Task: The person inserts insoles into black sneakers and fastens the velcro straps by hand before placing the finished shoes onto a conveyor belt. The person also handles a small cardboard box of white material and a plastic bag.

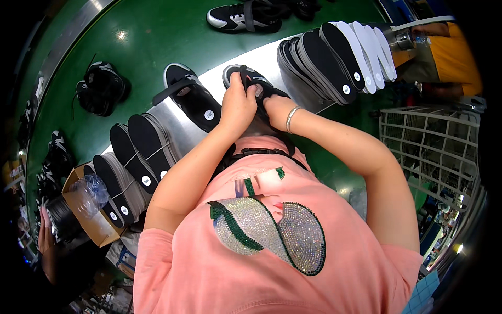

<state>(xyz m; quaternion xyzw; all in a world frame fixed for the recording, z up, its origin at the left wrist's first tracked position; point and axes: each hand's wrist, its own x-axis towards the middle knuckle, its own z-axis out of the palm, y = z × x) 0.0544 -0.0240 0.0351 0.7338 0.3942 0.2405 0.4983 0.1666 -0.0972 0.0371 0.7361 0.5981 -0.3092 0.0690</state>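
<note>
1. Left hand (238,104): fingers curled tight over the near side of a black strapped sports shoe with a grey sole edge (250,79), thumb side up, gripping the upper.
2. Right hand (276,107): pressed against the same shoe from the right, fingers tucked into or under its opening; their exact spread cannot be told, but they are closed onto the shoe. A thin silver bangle (292,118) circles that wrist.
3. The shoe sits on a pale metal bench strip (272,60) bordering a green conveyor surface (151,36), directly ahead of the person's chest.
4. Just left of it on the strip: a second black shoe with a loose strap and a round white sticker (191,97), apart from both hands.
5. Further left: a banded bundle of black insoles standing on edge (141,152); beside it a brown cardboard box (91,222) holding a clear plastic bottle (89,191).
6. Right of the hands: a fanned stack of black and white insoles (340,57).
7. On the green surface: a black-and-white shoe (243,17) far side, another black shoe (102,86) to the left.
8. White wire basket (429,146) at right.
</note>
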